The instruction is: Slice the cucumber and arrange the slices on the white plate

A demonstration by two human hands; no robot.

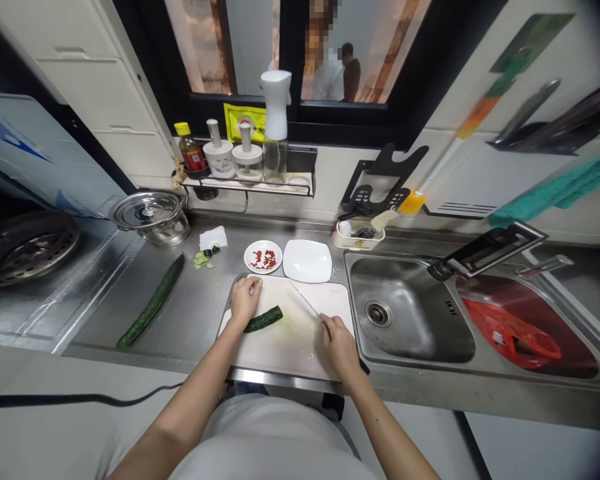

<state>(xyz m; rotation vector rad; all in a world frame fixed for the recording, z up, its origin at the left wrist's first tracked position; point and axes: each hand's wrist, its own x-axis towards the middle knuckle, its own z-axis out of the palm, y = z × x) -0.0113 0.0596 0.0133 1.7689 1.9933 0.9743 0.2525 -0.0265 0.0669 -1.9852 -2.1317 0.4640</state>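
My right hand [339, 341] grips the handle of a kitchen knife. The thin knife blade [305, 298] points up and left over the white cutting board [300, 357]. At the board's upper left is my left hand [245, 301], its fingers pinched together; a small pale-green bit seems to show at the fingertips, too small to name. Beside and below that hand lies a cut piece of dark green cucumber [264, 319], partly hidden by my left wrist. A wet greenish smear marks the board right of it.
A whole cucumber [153, 303] lies left of the board, below green scraps [203, 259]. Behind the board stand a plate with chopped red pieces [250, 267] and a white square plate [307, 261]. The sink [405, 307] is at right; a lidded pot [153, 217] sits at left.
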